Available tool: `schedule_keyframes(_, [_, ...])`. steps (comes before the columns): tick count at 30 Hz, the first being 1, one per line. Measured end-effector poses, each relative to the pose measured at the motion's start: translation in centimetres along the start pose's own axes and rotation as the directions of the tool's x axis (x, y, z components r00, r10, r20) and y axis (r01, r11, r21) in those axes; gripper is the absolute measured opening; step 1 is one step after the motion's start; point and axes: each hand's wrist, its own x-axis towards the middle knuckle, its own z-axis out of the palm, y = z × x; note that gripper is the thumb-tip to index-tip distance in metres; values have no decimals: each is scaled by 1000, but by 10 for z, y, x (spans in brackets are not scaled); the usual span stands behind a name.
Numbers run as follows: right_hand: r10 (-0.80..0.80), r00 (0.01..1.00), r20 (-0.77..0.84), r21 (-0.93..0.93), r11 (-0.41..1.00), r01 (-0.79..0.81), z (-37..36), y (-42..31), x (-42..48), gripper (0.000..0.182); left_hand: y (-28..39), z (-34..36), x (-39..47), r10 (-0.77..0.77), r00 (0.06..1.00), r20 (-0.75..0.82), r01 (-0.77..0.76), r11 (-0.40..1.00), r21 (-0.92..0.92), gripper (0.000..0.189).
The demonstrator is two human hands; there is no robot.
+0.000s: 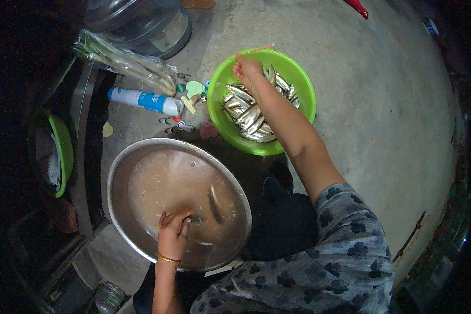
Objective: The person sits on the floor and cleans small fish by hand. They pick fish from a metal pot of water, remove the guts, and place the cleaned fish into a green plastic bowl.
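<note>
My left hand (174,229), with a gold-coloured bracelet at its wrist, is in a large metal basin (115,172) of cloudy brown water. Its fingers are bent near a small pale thing at the water surface; whether they grip it is unclear. A slender fish (215,204) lies in the water to the right of this hand. Above the left part of a green plastic basin (308,98) is my right hand (245,70), fingers curled, its thumb near the rim; any held thing is hidden. Silvery small fish (249,117) fill much of that basin. A thin orange stick-like tool (261,49) rests across its far rim.
Left of the green basin lie a blue-and-white spray can (145,101), bagged leeks or large scallions (129,66), a clip (189,104) and several small things. A large clear plastic water bottle (141,23) stands behind. Another green basin (64,153) is at far left.
</note>
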Motion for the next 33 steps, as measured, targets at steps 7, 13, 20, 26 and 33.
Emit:
schedule_keyframes(7, [-13, 1000, 22, -21, 1000, 14, 1, -3, -11, 21, -4, 3, -2, -5, 1000, -3, 5, 1000, 7, 25])
schedule_keyframes(13, [1, 999, 47, -10, 1000, -1, -2, -2, -6, 20, -2, 1, -1, -18, 1000, 6, 18, 1000, -1, 25])
schedule_keyframes(20, [-2, 1000, 26, -7, 1000, 2, 1, -3, -8, 21, 1, 1, 0, -11, 1000, 0, 11, 1000, -11, 24])
schedule_keyframes(26, [17, 999, 35, -2, 1000, -17, -3, -4, -3, 22, 2, 0, 0, -29, 999, 18, 29, 1000, -9, 24])
schedule_keyframes(33, [2, 1000, 30, 19, 1000, -3, -4, -4, -12, 21, -3, 2, -3, -9, 1000, 24, 9, 1000, -20, 26])
